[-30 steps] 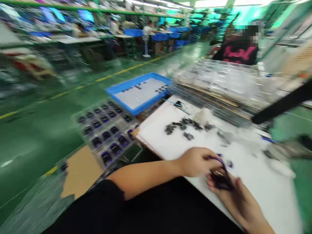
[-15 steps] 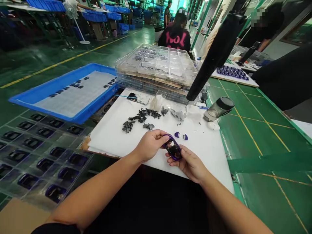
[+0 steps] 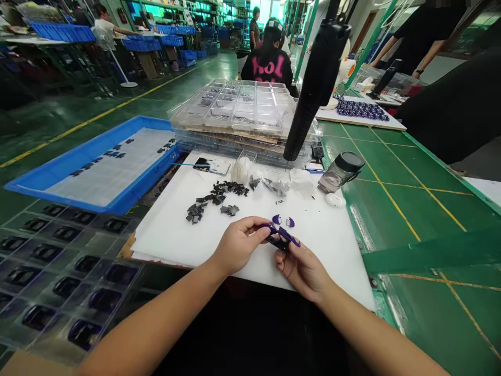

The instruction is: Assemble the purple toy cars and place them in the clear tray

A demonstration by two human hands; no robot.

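Observation:
Between both hands I hold a small purple car-shaped shell [image 3: 280, 236] with dark openings, just above the white foam sheet [image 3: 230, 245]. My left hand [image 3: 240, 243] pinches its left end between thumb and fingers. At its right end, my right hand [image 3: 303, 266] grips with the thumb on top and the fingers curled below. Beyond the shell lie two small purple pieces [image 3: 290, 222] with little cut-outs. Left of them are loose black flat pieces [image 3: 230, 188] in piles and a small separate cluster [image 3: 229, 210].
A black electric screwdriver [image 3: 309, 99] hangs over the sheet. Behind it are stacked clear compartment trays [image 3: 235, 109]. A lidded jar [image 3: 340, 172] stands right, a blue tray [image 3: 117, 203] left. Trays of purple shells [image 3: 66, 286] lie lower left. A co-worker [image 3: 270, 57] sits ahead.
The shell has been turned in my hands, from its open face showing to a flatter, more edge-on view. Both hands still hold it. The whole view has shifted slightly.

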